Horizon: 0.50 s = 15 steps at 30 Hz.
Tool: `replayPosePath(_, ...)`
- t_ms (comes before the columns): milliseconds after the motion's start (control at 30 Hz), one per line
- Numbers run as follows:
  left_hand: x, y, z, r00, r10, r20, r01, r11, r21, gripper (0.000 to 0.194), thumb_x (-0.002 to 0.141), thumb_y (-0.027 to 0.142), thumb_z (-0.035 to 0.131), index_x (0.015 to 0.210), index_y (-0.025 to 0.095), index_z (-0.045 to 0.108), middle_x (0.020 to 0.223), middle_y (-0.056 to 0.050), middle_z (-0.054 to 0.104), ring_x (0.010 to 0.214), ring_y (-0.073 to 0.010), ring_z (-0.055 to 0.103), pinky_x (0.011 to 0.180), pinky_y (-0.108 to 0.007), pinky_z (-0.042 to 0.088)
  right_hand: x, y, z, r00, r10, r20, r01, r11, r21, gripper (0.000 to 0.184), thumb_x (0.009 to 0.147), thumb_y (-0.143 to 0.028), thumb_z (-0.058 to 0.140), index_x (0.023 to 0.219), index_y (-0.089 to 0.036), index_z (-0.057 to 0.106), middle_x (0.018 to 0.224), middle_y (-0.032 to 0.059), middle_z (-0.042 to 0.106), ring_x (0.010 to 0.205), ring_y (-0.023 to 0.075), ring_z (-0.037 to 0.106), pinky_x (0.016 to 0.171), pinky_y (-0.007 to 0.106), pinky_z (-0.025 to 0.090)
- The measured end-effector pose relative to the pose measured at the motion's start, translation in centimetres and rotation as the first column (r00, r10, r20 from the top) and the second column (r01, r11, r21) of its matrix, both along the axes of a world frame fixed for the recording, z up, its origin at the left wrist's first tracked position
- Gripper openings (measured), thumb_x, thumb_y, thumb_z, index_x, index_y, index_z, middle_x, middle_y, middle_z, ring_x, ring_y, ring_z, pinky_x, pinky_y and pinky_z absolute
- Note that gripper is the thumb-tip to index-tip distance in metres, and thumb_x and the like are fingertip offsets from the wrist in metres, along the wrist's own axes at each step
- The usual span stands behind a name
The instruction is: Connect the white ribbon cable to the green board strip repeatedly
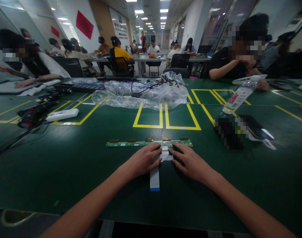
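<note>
A long, narrow green circuit board [127, 144] lies crosswise on the green table, with several brownish tabs along its far edge. A white flat ribbon cable [154, 178] with a blue end runs from the board's near edge towards me and looks folded near the board. My left hand [147, 159] is at the cable's left side, its fingers closed at the cable and board edge. My right hand [188, 161] is at the right side, index fingertip and thumb against the cable. The fingers partly hide the joint between cable and board.
Beyond the board, clear plastic wrap [146, 94] with black wires lies on the green table [73, 165], marked with yellow tape. A tilted bottle [237, 99] and a dark phone-like object [255, 127] are right; a white device [63, 114] is left. Several people sit around.
</note>
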<state>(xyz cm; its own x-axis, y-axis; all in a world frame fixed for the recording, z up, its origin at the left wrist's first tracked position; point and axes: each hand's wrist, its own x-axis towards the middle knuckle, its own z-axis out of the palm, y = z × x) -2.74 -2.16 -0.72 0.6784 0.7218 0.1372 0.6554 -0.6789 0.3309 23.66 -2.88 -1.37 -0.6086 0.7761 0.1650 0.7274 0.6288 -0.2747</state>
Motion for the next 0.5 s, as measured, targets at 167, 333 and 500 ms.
replayPosePath(167, 0.1, 0.1, 0.47, 0.999, -0.022, 0.024, 0.022, 1.0, 0.009, 0.044, 0.101, 0.034, 0.048, 0.14, 0.016, 0.054, 0.147, -0.015, 0.053, 0.136, -0.0279, 0.051, 0.114, -0.048, 0.044, -0.18, -0.07, 0.29, 1.0, -0.001, 0.017, 0.001, 1.0, 0.01, 0.051, 0.096, -0.036, 0.055, 0.145, -0.022, 0.054, 0.151, 0.0163, 0.048, 0.137, 0.0364, 0.046, 0.111, 0.058, 0.041)
replayPosePath(333, 0.19, 0.09, 0.65, 1.0, -0.015, 0.014, 0.015, 1.0, 0.018, 0.044, 0.101, 0.035, 0.047, 0.14, 0.015, 0.056, 0.146, -0.015, 0.053, 0.135, -0.0289, 0.052, 0.113, -0.049, 0.045, -0.31, -0.17, 0.5, 1.0, -0.008, 0.02, 0.008, 1.0, 0.017, 0.051, 0.096, -0.038, 0.055, 0.144, -0.021, 0.055, 0.15, 0.0171, 0.049, 0.136, 0.0368, 0.047, 0.11, 0.058, 0.041)
replayPosePath(500, 0.29, -0.02, 0.67, 1.0, -0.015, -0.026, 0.016, 1.0, 0.027, 0.045, 0.101, 0.034, 0.048, 0.141, 0.015, 0.053, 0.148, -0.016, 0.051, 0.136, -0.0293, 0.05, 0.115, -0.047, 0.043, -0.29, -0.1, 0.27, 0.999, -0.014, 0.044, 0.013, 1.0, 0.021, 0.053, 0.096, -0.041, 0.055, 0.145, -0.022, 0.053, 0.15, 0.0162, 0.048, 0.136, 0.0362, 0.046, 0.111, 0.057, 0.041)
